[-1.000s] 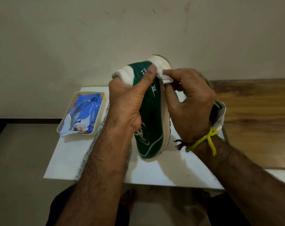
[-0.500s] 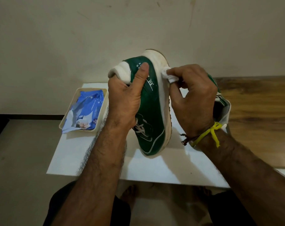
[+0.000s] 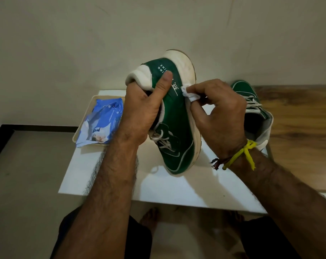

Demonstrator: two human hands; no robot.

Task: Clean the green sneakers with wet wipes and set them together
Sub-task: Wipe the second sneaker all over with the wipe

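One wipes packet (image 3: 102, 122) in tray (image 3: 75, 136), seemingly opened, sneaker (image 3: 177, 128) held

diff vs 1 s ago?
The right hand slid the wipe from the heel end down the sole edge of the held sneaker. The left hand grips the collar as before; wipe pack and second sneaker unmoved.

A white table (image 3: 177, 187) carries a tray (image 3: 78, 135) of wipes – and one green sneaker (image 3: 251, 101).
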